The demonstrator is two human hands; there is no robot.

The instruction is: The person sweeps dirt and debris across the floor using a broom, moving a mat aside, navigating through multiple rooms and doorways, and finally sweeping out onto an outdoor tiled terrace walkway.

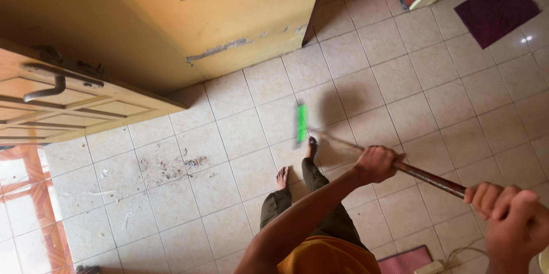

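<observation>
green broom head point(302, 123) low over pale floor tiles point(412, 114), apart from the dirt pile point(171, 166). left hand point(374, 163) wrapped round mid broom handle point(426, 177), right hand point(512, 217) clenched at its upper end. likely light, stiff, smooth; best gripped in two spots, spread apart.
</observation>
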